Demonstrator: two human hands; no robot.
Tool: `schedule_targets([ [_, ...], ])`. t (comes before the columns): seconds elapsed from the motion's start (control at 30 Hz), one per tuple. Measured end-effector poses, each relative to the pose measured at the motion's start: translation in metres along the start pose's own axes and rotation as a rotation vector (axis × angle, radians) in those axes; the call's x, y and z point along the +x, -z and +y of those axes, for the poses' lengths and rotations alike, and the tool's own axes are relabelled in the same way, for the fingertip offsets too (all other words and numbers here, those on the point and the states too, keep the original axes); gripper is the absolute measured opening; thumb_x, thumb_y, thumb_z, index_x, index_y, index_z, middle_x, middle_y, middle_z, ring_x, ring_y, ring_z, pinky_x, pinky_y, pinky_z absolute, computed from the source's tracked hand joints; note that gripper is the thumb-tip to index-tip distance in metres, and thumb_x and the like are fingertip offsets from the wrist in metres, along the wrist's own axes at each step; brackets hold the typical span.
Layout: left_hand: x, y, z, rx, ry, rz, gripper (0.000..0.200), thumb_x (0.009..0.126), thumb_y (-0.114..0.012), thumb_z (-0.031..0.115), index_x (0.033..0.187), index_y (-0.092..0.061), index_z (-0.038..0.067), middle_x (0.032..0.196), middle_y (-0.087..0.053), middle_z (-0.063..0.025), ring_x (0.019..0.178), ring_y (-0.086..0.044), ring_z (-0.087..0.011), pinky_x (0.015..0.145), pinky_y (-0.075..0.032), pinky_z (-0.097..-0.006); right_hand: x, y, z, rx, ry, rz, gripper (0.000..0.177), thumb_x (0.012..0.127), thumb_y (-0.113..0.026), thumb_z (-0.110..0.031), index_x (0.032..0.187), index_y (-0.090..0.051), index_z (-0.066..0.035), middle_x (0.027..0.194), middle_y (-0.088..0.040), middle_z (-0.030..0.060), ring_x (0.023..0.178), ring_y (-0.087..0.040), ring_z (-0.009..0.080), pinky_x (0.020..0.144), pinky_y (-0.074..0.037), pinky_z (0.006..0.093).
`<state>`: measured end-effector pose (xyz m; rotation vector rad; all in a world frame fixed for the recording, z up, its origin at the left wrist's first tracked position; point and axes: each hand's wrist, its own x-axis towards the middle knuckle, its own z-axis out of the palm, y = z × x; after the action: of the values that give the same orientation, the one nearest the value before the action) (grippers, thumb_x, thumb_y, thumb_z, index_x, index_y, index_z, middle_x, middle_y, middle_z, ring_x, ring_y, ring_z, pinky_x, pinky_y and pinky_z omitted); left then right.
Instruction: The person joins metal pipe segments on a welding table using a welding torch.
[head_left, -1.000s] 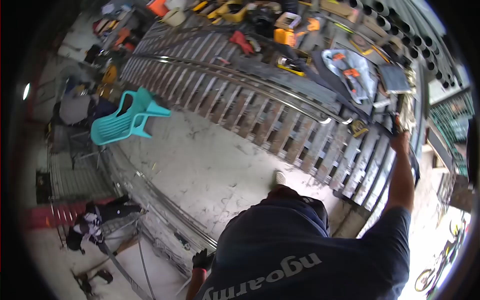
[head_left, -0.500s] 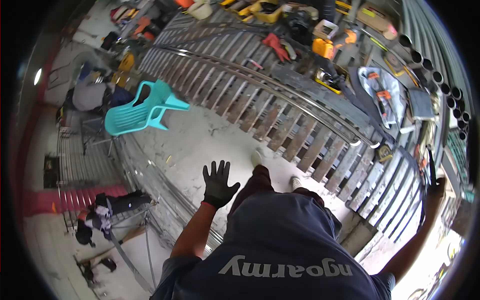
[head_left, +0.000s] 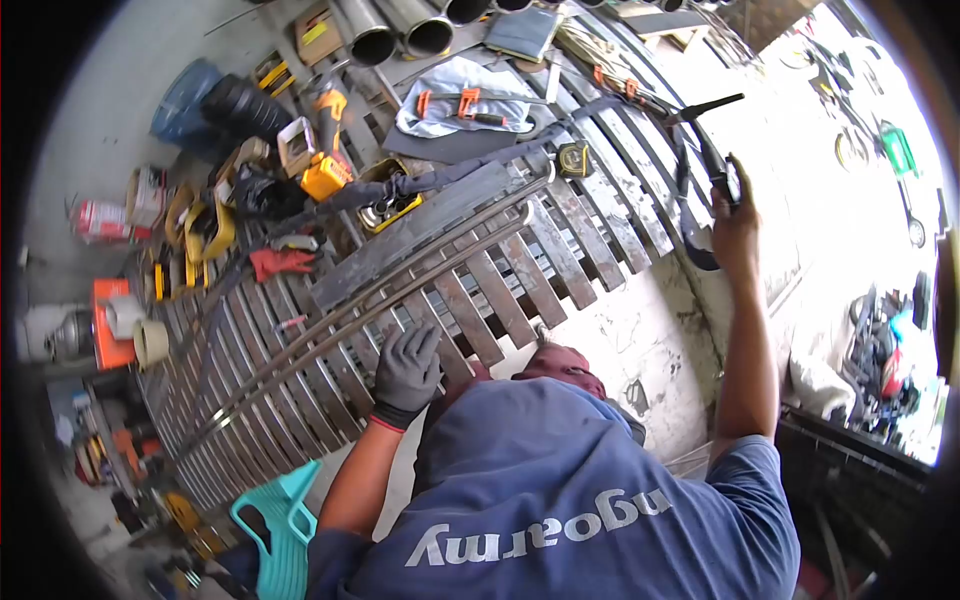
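Observation:
My right hand, which looks bare, is wrapped round the handle of a black welding torch, held out to the right past the slatted metal bench. A black hose hangs close to the torch. My left hand wears a dark grey glove with a red cuff. Its fingers are stretched out, with nothing seen in them, over or near the front ends of the metal slats. Two long shiny tubes lie across the slats, beyond my left hand.
A tape measure and orange-handled clamps on a grey cloth lie on the bench. Behind are a yellow power tool, red gloves and large metal pipes. A turquoise chair stands at lower left.
My view and body have turned right, so the bench now lies in front and the chair at lower left. My left hand's spread fingers have drawn closer together; the torch now shows clearly.

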<state>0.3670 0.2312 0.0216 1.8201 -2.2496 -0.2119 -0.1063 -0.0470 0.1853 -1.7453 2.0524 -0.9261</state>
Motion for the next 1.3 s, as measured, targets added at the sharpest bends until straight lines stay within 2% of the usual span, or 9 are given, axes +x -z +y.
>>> schedule_targets([
  [0.07,0.044,0.014,-0.003,0.057,0.003,-0.206,0.057,0.094,-0.07,0.029,0.146,-0.062,0.008,0.126,-0.071,-0.0109,0.106,-0.068,-0.0301,0.099,-0.051,-0.0495,-0.036,-0.026,-0.007,0.058,-0.144,-0.014,0.061,0.106,-0.065,-0.012,0.163,-0.048,-0.025,0.111,-0.076,0.0277,0.103,-0.076,0.0405,0.088,-0.056,0.0481],
  [0.27,0.165,-0.008,0.02,0.263,-0.029,0.094,0.057,0.095,-0.07,0.04,0.143,-0.061,0.01,0.117,-0.07,-0.0121,0.093,-0.072,-0.0308,0.086,-0.053,-0.0486,-0.146,-0.102,-0.006,0.144,-0.178,0.083,0.063,0.105,-0.066,-0.014,0.164,-0.046,-0.024,0.115,-0.075,0.0288,0.107,-0.076,0.0422,0.091,-0.056,0.046],
  [0.43,0.202,-0.071,0.005,0.365,-0.052,-0.078,0.05,0.094,-0.071,0.047,0.128,-0.063,0.011,0.101,-0.071,-0.0102,0.085,-0.073,-0.0298,0.078,-0.055,-0.0485,-0.214,-0.074,-0.002,0.144,-0.173,0.089,0.064,0.105,-0.067,-0.013,0.164,-0.045,-0.025,0.121,-0.074,0.0269,0.107,-0.074,0.0443,0.09,-0.057,0.0497],
  [0.57,0.198,-0.082,0.005,0.38,-0.122,0.002,0.038,0.096,-0.066,0.04,0.115,-0.071,0.007,0.095,-0.074,-0.0159,0.086,-0.075,-0.0358,0.077,-0.056,-0.0521,-0.256,-0.045,0.003,0.09,-0.087,0.197,0.066,0.104,-0.068,-0.013,0.164,-0.045,-0.027,0.124,-0.072,0.0254,0.107,-0.074,0.0447,0.089,-0.057,0.0513],
  [0.87,0.187,-0.108,-0.015,-0.449,0.024,-0.148,0.034,0.086,-0.083,0.033,0.104,-0.076,0.006,0.092,-0.078,-0.017,0.083,-0.074,-0.034,0.077,-0.057,-0.0458,-0.338,-0.023,-0.022,0.12,-0.081,0.335,0.071,0.104,-0.067,-0.014,0.167,-0.039,-0.034,0.116,-0.07,0.0249,0.1,-0.072,0.0463,0.084,-0.057,0.0554],
  [1.0,0.175,-0.114,-0.014,-0.15,0.08,-0.135,0.047,0.091,-0.073,0.042,0.122,-0.077,0.008,0.115,-0.079,-0.0198,0.1,-0.076,-0.04,0.087,-0.059,-0.051,-0.367,-0.022,-0.027,0.111,-0.092,0.377,0.072,0.104,-0.068,-0.013,0.167,-0.039,-0.032,0.119,-0.071,0.0254,0.103,-0.073,0.0463,0.085,-0.057,0.0542],
  [1.1,0.155,-0.114,-0.018,0.047,-0.305,0.153,0.057,0.092,-0.069,0.039,0.14,-0.069,0.008,0.122,-0.076,-0.0219,0.109,-0.074,-0.0414,0.095,-0.057,-0.0517,-0.38,-0.029,-0.025,0.135,-0.098,0.414,0.073,0.103,-0.068,-0.012,0.167,-0.04,-0.031,0.119,-0.072,0.0248,0.104,-0.073,0.0462,0.086,-0.057,0.0537],
  [1.13,0.142,-0.095,-0.009,0.123,-0.276,0.026,0.071,0.092,-0.066,0.035,0.157,-0.053,0.01,0.136,-0.07,-0.0236,0.117,-0.071,-0.0424,0.1,-0.055,-0.0522,-0.384,-0.029,-0.029,0.168,-0.129,0.4,0.074,0.102,-0.069,-0.011,0.167,-0.04,-0.031,0.119,-0.072,0.0242,0.103,-0.073,0.0461,0.087,-0.057,0.0535],
  [1.3,0.124,-0.073,-0.014,0.047,-0.336,-0.089,0.081,0.094,-0.066,0.033,0.166,-0.038,0.009,0.156,-0.056,-0.0241,0.125,-0.067,-0.0419,0.104,-0.053,-0.0533,-0.396,-0.036,-0.039,0.095,-0.128,0.393,0.073,0.102,-0.069,-0.013,0.167,-0.04,-0.032,0.122,-0.072,0.0246,0.104,-0.073,0.0464,0.086,-0.057,0.0543],
])
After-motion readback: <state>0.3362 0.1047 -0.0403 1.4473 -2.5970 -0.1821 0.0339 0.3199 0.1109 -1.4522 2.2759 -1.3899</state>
